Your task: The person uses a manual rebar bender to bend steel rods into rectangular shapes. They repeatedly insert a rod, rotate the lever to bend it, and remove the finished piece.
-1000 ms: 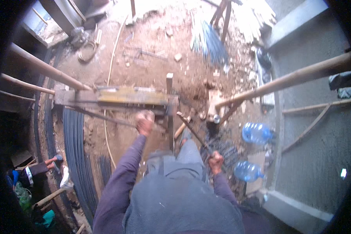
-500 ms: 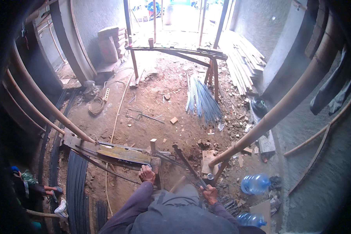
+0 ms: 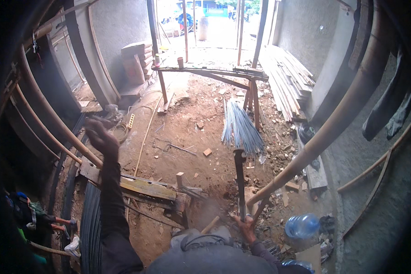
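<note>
My left hand is raised over the left side, above the wooden bench, with its fingers stretched out and nothing visible in them. My right hand, low and right of the middle, grips the lower end of a long dark rebar bending wrench. The tool stands nearly upright, its wider head pointing away from me. A worn yellow board lies along the bench in front of me, and a short wooden post sticks up near its right end.
Dark steel rods lie at left, near a person. A bamboo pole slants across the right side. Ahead are a bundle of thin rods and a narrow trestle. A clear blue water jug lies at right.
My left hand has left the right end of the bench and swung up and left, opening. My right hand has turned the bending wrench from a leftward slant to nearly upright.
</note>
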`<state>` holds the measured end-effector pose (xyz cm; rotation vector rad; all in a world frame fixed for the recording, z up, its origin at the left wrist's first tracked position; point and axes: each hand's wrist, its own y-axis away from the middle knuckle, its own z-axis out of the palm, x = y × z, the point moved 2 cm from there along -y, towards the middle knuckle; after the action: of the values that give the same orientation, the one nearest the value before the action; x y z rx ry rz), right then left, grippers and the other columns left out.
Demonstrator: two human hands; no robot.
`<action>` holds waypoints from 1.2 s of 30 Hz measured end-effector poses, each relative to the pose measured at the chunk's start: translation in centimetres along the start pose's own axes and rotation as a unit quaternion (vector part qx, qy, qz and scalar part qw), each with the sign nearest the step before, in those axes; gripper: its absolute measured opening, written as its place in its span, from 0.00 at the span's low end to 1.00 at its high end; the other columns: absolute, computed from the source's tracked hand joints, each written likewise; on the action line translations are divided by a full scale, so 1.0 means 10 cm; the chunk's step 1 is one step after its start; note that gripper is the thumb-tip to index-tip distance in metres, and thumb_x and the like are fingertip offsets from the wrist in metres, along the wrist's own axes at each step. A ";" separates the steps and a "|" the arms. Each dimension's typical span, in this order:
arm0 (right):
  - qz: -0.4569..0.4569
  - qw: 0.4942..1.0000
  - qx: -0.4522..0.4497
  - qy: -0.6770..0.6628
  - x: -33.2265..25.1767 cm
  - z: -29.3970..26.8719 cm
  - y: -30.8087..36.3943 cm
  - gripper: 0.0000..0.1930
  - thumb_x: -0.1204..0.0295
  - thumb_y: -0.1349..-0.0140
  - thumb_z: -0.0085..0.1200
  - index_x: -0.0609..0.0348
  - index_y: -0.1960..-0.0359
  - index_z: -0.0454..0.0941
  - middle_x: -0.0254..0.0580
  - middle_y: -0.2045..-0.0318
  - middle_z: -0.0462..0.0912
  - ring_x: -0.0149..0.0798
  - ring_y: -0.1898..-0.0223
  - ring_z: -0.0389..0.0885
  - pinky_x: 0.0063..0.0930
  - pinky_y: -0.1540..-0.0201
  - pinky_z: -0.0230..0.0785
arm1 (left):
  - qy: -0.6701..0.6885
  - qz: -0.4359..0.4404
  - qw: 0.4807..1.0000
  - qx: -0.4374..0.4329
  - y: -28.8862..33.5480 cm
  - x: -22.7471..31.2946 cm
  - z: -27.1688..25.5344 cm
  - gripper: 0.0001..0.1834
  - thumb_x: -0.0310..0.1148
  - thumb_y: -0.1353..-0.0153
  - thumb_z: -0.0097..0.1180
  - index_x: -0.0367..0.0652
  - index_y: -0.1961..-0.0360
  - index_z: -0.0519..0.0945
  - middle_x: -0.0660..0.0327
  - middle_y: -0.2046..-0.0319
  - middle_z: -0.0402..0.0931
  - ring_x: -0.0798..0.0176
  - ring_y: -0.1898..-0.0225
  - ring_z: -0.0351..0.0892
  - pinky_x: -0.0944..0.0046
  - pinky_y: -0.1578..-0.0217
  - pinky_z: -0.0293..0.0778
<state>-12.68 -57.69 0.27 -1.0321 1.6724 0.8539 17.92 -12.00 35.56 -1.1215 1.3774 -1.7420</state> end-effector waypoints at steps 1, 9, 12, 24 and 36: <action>0.016 1.000 -0.014 -0.015 -0.14 0.06 -0.10 0.15 0.61 0.38 0.64 0.64 0.67 0.82 0.34 0.78 0.80 0.27 0.74 0.76 0.30 0.70 0.70 | -0.059 -0.035 0.998 0.011 -0.29 0.09 -0.04 0.13 0.35 0.26 0.46 0.34 0.61 0.74 0.56 0.70 0.73 0.61 0.69 0.75 0.61 0.61 0.73; 0.002 0.994 -0.063 -0.094 -1.05 0.31 -0.63 0.13 0.65 0.38 0.65 0.62 0.59 0.82 0.29 0.68 0.81 0.27 0.65 0.79 0.24 0.65 0.72 | 0.403 -0.241 0.878 0.093 -0.94 0.88 -0.35 0.13 0.38 0.30 0.54 0.41 0.68 0.76 0.69 0.82 0.67 0.70 0.81 0.64 0.69 0.78 0.61; -0.133 0.989 -0.039 -0.049 -1.20 0.38 -0.78 0.14 0.65 0.38 0.65 0.62 0.57 0.81 0.29 0.68 0.80 0.27 0.67 0.78 0.25 0.66 0.72 | 0.408 -0.274 0.868 0.067 -0.64 0.73 -0.31 0.02 0.23 0.38 0.55 0.40 0.66 0.78 0.68 0.76 0.67 0.71 0.77 0.64 0.70 0.75 0.62; -0.061 0.962 -0.262 0.048 -0.92 0.76 -0.67 0.23 0.64 0.38 0.66 0.64 0.45 0.79 0.38 0.59 0.85 0.30 0.56 0.79 0.29 0.48 0.69 | 0.364 -0.649 0.630 0.220 1.04 -0.60 -0.76 0.10 0.36 0.27 0.48 0.43 0.66 0.70 0.66 0.78 0.65 0.71 0.81 0.59 0.70 0.80 0.56; -0.060 0.932 -0.282 0.219 -0.29 0.81 -0.83 0.19 0.63 0.39 0.65 0.65 0.53 0.82 0.39 0.63 0.84 0.31 0.64 0.80 0.27 0.60 0.72 | 0.275 -0.837 0.472 0.010 3.68 -1.91 -1.86 0.11 0.29 0.35 0.55 0.39 0.53 0.81 0.61 0.70 0.81 0.64 0.71 0.80 0.61 0.69 0.79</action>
<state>-1.62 -53.12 -0.03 -1.8108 1.7342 1.1129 8.50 3.54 -6.10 -2.3259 -0.1453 -3.6033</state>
